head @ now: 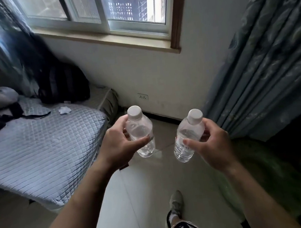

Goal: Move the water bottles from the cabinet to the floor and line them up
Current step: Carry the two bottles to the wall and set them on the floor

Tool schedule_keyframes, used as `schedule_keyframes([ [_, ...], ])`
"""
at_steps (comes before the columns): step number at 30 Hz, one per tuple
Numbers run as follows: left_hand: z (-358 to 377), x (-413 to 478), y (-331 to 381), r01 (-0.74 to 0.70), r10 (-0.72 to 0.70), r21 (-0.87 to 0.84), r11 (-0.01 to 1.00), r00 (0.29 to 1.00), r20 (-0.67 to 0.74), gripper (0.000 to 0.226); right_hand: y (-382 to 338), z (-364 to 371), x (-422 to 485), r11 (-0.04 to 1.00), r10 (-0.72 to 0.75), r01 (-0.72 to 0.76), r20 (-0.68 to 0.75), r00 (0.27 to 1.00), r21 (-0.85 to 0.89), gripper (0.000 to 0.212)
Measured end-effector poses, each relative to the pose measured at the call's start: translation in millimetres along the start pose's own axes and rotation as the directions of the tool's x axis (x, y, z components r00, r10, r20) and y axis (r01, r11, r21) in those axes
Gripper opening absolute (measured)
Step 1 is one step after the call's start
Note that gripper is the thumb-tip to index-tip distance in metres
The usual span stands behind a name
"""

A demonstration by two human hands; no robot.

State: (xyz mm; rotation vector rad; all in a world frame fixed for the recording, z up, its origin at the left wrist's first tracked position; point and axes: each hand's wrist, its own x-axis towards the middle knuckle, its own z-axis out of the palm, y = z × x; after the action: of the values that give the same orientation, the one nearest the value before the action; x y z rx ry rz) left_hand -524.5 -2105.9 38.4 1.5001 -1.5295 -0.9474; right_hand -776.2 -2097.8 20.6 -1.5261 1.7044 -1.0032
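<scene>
Clear plastic bottles, one gripped upright in our left hand (118,147) and one in our right hand (211,147) above the tiled floor (149,184), should go down gently, side by side.

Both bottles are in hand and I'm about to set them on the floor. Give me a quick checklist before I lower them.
1. Grip of left hand on left bottle: ok, fingers curled round it.
2. Grip of right hand on right bottle: ok.
3. The left cap and right cap are on: ok.
4. Bare floor below the bottles: ok.
5. The shoe is nearer the person than the bottles: ok.
6. Existing row to line up with: cannot tell, none in view.
</scene>
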Motion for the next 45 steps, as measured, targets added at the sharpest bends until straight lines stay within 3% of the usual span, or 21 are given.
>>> schedule_keyframes([
  [10, 26.1, 142.1, 18.8, 0.012, -0.013, -0.004, 1.000, 0.998, -0.057, 0.064, -0.3, -12.9, 166.9, 0.999, -0.047, 0.047, 0.079, 0.996, 0.001, 0.062],
  [20, 14.1, 237.2, 2.5, 0.046, -0.047, -0.023, 0.999, 0.995, -0.083, 0.064, -13.1, 13.3, 264.3, 0.997, -0.072, 0.073, 0.112, 0.991, -0.006, 0.060],
  [29, -21.6, 346.9, -39.8, 0.081, -0.082, -0.040, 0.996, 0.997, -0.016, 0.054, -34.1, 75.1, 351.8, 1.000, 0.000, 0.001, 0.085, 0.996, -0.015, 0.063],
  [36, -54.3, 443.1, -71.4, 0.092, -0.087, -0.033, 0.995, 0.989, 0.117, 0.059, -45.1, 130.6, 416.9, 0.996, 0.081, -0.080, 0.028, 0.996, -0.040, 0.067],
  [45, -59.9, 526.7, -92.6, 0.090, -0.092, 0.019, 0.996, 0.969, 0.229, 0.062, -42.4, 162.1, 475.2, 0.991, 0.134, -0.133, 0.058, 0.989, -0.016, 0.061],
])
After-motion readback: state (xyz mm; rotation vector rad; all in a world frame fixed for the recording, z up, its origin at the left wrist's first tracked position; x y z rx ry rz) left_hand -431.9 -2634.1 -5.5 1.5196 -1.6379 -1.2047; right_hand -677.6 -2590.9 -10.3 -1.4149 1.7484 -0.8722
